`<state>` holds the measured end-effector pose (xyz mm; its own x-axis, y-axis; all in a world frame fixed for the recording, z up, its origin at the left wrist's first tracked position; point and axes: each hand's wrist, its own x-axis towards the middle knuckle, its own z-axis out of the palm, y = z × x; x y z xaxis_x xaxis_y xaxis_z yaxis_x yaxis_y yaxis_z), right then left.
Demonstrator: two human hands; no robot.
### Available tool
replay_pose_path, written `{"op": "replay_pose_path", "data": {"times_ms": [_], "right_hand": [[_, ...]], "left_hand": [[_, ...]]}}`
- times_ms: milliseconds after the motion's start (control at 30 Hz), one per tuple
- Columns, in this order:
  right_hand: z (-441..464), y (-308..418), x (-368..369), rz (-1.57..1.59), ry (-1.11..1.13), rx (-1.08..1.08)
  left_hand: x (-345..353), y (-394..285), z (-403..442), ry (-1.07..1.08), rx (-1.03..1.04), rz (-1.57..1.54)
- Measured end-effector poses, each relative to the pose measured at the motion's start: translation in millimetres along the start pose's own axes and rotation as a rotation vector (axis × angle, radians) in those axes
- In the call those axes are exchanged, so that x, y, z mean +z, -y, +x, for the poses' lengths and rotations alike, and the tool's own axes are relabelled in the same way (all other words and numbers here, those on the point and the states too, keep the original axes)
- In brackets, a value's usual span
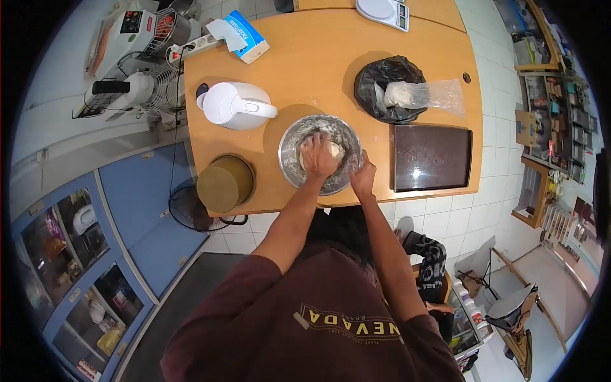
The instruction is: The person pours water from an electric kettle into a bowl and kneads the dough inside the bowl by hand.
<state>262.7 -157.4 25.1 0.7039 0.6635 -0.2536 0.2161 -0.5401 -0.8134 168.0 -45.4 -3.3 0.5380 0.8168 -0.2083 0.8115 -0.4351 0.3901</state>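
A metal mixing bowl (349,135) with flour smeared over its inner wall stands near the front edge of the table. Inside it lies a pale lump of dough (335,150), partly covered by my left hand (318,156). The fingers of that hand curl down onto the dough, and their tips are hard to make out. My right hand (363,176) grips the bowl's rim on the right side, thumb and fingers closed around it.
On the wooden table (305,60) are a white electric kettle (232,105), a brown container (223,183), a tissue box (245,38), a kitchen scale (385,11), a black plastic bag (379,73) with a clear bag (439,95), and a dark baking tray (433,158). Another person's leg (429,258) shows at right.
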Motion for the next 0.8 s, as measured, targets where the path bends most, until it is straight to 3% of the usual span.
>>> {"op": "replay_pose_path", "data": {"times_ms": [167, 267, 467, 567, 667, 700, 800], "right_hand": [[-4, 6, 6, -0.053, -0.094, -0.045], [-2, 7, 11, -0.061, -0.134, -0.027], [-7, 3, 15, -0.039, -0.195, 0.049], [-7, 4, 13, -0.056, -0.212, 0.075], [-8, -5, 14, -0.071, -0.228, 0.089], [-8, -4, 13, -0.069, -0.238, 0.074], [-9, -4, 10, -0.066, -0.228, 0.019]], "left_hand": [[27, -11, 12, -0.289, -0.410, -0.122], [38, -1, 14, -0.303, -0.463, -0.181], [32, 34, 0, -0.082, -0.062, -0.285], [10, 35, 0, 0.156, -0.021, -0.201], [4, 58, 14, 0.372, 0.210, -0.121], [0, 59, 18, 0.410, 0.196, -0.126], [-70, 24, 31, 0.658, 0.294, 0.119]]}}
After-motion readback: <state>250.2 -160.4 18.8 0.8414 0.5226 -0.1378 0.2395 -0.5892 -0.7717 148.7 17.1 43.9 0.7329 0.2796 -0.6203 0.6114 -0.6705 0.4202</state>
